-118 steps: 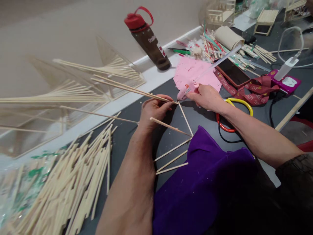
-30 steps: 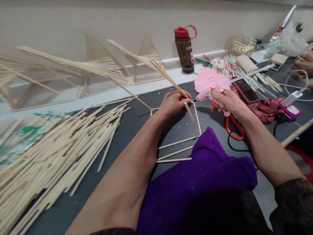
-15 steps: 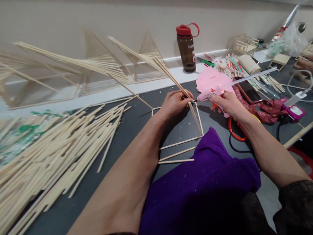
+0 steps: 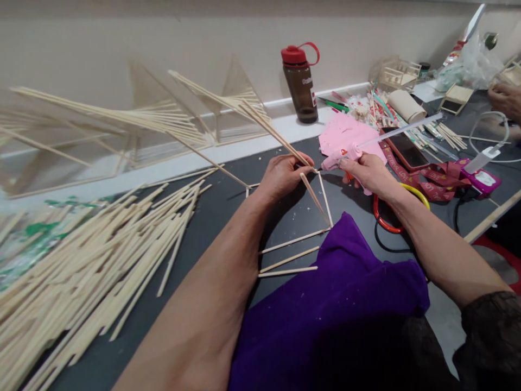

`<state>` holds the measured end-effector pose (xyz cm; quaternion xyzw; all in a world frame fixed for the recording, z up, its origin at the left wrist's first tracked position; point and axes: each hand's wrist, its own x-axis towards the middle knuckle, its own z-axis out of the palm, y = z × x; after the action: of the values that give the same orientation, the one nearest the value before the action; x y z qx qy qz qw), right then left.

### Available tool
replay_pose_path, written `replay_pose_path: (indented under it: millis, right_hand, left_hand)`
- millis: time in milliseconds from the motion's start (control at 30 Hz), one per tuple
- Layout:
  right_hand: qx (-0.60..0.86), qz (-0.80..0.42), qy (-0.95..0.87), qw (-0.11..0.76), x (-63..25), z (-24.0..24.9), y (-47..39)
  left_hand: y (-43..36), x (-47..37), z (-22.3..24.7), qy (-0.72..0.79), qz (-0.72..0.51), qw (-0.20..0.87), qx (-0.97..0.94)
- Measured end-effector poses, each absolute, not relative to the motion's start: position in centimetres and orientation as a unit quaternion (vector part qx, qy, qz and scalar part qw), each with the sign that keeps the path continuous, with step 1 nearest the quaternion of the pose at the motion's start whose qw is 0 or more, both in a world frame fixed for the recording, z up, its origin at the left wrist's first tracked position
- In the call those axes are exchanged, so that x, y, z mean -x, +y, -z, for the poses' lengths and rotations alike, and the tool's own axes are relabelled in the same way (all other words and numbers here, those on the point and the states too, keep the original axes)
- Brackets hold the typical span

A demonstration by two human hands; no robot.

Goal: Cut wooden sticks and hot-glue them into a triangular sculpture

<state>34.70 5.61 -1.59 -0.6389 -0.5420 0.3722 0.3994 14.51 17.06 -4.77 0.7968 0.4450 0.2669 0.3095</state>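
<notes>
Both hands grip: left hand [image 4: 283,175] sticks [image 4: 280,142], right hand [image 4: 366,171] half-hidden glue gun [image 4: 336,157].

The left hand [image 4: 285,175] pinches a bamboo stick [image 4: 272,132] at the corner of a stick frame [image 4: 325,201] lying on the dark bench [image 4: 228,217]. The right hand [image 4: 366,171] grips a pink glue gun [image 4: 340,156], its nozzle touching that same corner. A purple cloth [image 4: 334,304] covers the near edge. A heap of loose sticks [image 4: 89,260] spreads toward the left edge. A brown bottle [image 4: 300,87] with a red cap stands at the far edge, near a pink sheet [image 4: 345,133]. Another person's hand [image 4: 504,100] rests at the far right corner.
</notes>
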Motion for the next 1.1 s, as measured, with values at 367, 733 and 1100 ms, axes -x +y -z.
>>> replay_pose_path:
  millis: [367, 733, 1100]
  right_hand:
    - [0.670, -0.361, -0.528, 0.376, -34.4, 1.6, 6.2]
    - [0.649, -0.370, -0.546, 0.380, -34.0, 1.4, 6.3]
    - [0.665, -0.374, -0.535, 0.363, -33.7, 0.7, 6.1]
  left_hand:
    - [18.1, -13.9, 6.1, 0.448, -0.270, 0.308, -0.795]
    - [16.7, -14.6, 4.7, 0.479, -0.270, 0.334, -0.765]
    - [16.1, -14.8, 4.2, 0.481, -0.267, 0.349, -0.758]
